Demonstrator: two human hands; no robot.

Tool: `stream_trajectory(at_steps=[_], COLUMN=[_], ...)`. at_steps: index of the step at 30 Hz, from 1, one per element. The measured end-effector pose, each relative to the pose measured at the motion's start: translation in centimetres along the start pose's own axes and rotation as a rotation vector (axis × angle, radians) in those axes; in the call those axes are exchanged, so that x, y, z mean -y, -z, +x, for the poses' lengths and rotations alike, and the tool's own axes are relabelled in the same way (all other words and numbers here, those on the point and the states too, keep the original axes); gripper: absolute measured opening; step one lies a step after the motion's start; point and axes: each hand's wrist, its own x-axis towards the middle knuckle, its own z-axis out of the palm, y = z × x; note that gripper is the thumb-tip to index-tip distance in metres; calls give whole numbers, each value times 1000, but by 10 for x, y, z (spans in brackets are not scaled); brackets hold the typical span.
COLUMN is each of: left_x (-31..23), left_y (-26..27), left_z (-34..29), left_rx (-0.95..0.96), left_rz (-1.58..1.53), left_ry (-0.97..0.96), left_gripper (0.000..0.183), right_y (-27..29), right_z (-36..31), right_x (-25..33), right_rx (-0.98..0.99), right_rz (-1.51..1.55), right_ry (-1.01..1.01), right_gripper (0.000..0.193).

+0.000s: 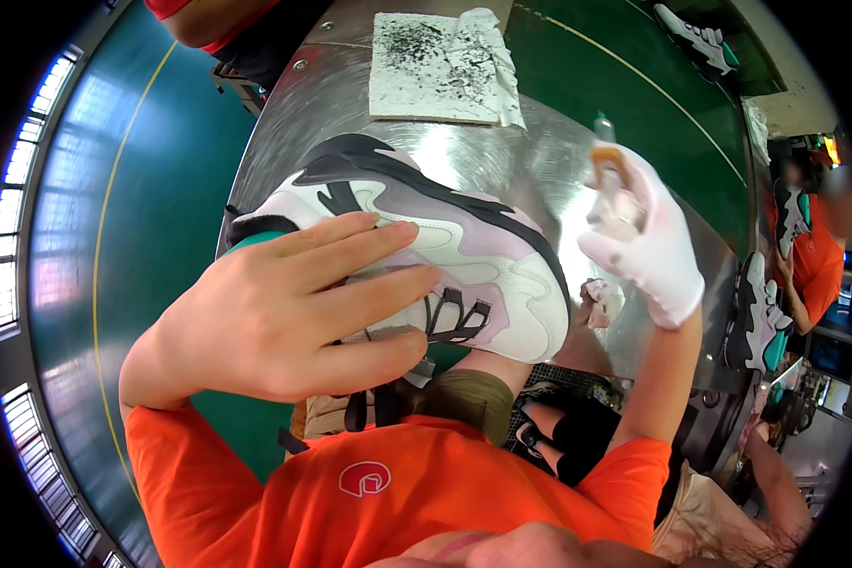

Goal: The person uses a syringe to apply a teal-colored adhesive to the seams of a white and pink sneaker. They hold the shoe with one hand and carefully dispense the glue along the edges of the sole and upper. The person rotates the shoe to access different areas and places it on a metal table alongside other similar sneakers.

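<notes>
A white, lilac and black sneaker (435,222) lies tilted on its side on the metal table, its toe to the right and its black sole edge facing away from me. My left hand (293,303), bare, holds it, the fingers spread across its upper beside the black laces. Just right of the toe, my right hand (639,227) wears a white glove and is closed around a small bottle with a translucent tip (604,125). An orange-brown patch shows at the fingers; motion blurs the details there.
A white pad (426,66) speckled with black lies at the table's far side. Near the toe is a crumpled scrap (601,301). More sneakers (759,317) stand along the right, where a person in orange (817,265) works. Another person (222,24) is at the far left.
</notes>
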Motion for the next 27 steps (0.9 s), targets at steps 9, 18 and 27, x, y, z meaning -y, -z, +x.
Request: stream_trajectory(at_steps=[9,18,27], left_x=[-9,-7,-7], left_y=[1,-1,-1], left_z=[2,3,2], left_rx=[-4,27,21], left_rz=[46,34,23], left_ry=[32,42,57], left_gripper=[17,19,21], right_y=[4,27,9], right_z=[-169,-180,-109], right_x=[-35,-51,-65], right_rx=[-310,-16,338], right_rz=[339,647,900], right_ry=[152,-6,272], right_gripper=[69,111,123])
